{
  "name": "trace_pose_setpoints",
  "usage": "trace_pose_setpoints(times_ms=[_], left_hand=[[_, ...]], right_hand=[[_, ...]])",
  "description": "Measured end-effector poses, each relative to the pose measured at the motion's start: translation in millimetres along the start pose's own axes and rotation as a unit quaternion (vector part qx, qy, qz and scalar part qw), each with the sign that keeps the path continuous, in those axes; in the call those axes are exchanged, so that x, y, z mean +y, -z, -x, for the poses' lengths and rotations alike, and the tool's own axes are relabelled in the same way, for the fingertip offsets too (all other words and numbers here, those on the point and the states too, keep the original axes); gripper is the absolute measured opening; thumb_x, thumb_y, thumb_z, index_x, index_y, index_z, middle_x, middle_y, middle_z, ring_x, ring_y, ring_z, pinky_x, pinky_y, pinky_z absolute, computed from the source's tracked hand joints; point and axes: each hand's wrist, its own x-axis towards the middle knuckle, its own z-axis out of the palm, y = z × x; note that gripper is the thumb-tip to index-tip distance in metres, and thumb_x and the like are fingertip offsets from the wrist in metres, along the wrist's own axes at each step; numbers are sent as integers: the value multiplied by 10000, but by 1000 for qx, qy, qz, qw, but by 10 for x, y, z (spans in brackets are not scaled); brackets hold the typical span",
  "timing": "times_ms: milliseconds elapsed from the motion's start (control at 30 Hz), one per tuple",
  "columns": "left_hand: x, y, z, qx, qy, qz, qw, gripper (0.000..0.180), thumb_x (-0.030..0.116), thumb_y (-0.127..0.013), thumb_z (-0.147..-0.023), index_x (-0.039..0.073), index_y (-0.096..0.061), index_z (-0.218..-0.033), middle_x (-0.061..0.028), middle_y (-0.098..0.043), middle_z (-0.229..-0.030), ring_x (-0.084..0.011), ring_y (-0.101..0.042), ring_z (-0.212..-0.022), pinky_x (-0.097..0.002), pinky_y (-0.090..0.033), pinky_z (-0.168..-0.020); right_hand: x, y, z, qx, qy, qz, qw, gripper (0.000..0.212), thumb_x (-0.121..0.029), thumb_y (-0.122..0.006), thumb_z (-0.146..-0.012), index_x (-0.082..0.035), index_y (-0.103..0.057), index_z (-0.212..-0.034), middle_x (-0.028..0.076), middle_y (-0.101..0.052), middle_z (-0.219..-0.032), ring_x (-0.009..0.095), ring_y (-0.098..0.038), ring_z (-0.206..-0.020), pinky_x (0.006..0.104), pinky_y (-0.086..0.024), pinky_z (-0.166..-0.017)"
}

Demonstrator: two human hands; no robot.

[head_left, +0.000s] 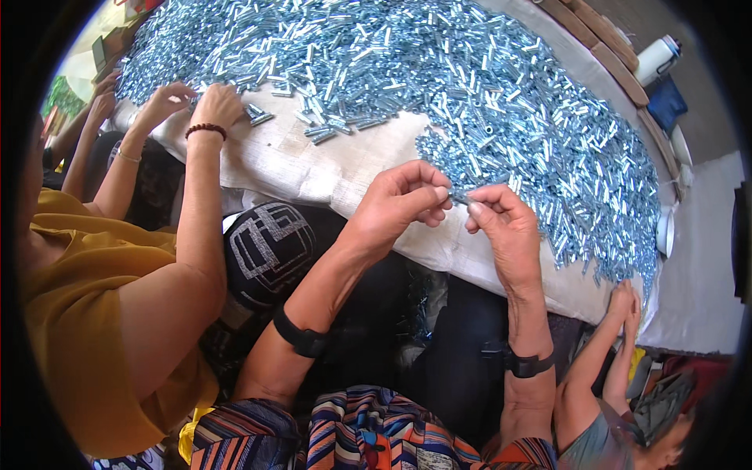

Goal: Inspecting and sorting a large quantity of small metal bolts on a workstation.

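In front of me, my left hand (403,200) and my right hand (507,231) are raised near the edge of the table, fingertips almost meeting. Between them is a small shiny metal piece (461,198), one end pinched by each hand. Fingers cover much of it, so its exact shape is hard to make out. Just beyond my hands spreads a large heap of short, bluish-silver metal tubes (501,117). The heap lies on a white woven sheet (384,149) that hangs over the near edge.
At my left, a person in a mustard top (102,305) handles tubes with both hands; more arms show beyond. On the right, another person's hands (623,301) touch the heap's edge. Wooden boards (599,43) border the far right side, near a white bottle (656,59).
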Motion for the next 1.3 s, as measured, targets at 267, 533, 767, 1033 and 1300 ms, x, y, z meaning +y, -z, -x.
trace_pose_setpoints(times_ms=[267, 533, 767, 1033, 1300], left_hand=[[-52, -59, 102, -23, 16, -15, 999, 120, 99, -605, -865, 9, -589, -942, -45, -612, -784, -88, -577, -662, -211, -477, -620], [-164, -21, 211, -187, 61, 64, 978, 198, 134, -653, -844, 36, -550, -981, -24, -593, -762, -82, -553, -623, -204, -447, -546], [-178, 0, 161, -145, 68, -78, 984, 175, 153, -658, -842, 35, -595, -955, 20, -577, -767, -44, -512, -669, -192, -399, -585], [-240, 177, -412, 193, -163, -647, 719, 116, 109, -613, -759, 73, -609, -869, -86, -589, -809, -261, -597, -769, -379, -466, -673], [-259, 185, -592, 193, -120, -719, 656, 156, 173, -640, -752, 69, -563, -838, -102, -583, -834, -320, -598, -822, -453, -464, -660]], right_hand=[[35, -29, 209, 5, 20, -46, 999, 76, -35, -592, -866, -9, -589, -937, 26, -594, -832, 72, -556, -697, 216, -468, -658], [72, 8, 404, -115, -94, -285, 947, 74, -63, -575, -885, 4, -570, -917, 74, -599, -776, 124, -577, -631, 255, -482, -583], [190, 233, 596, -80, -119, -149, 978, 88, -67, -590, -871, 3, -576, -921, 61, -598, -780, 107, -565, -631, 236, -467, -603], [-64, 428, 443, -83, -123, 48, 988, 123, -61, -598, -851, -5, -622, -958, 0, -585, -758, 56, -530, -636, 191, -430, -585], [-513, 544, -403, 51, 39, 207, 976, 102, -125, -601, -851, -26, -623, -859, -14, -557, -700, 49, -488, -602, 206, -406, -543]])
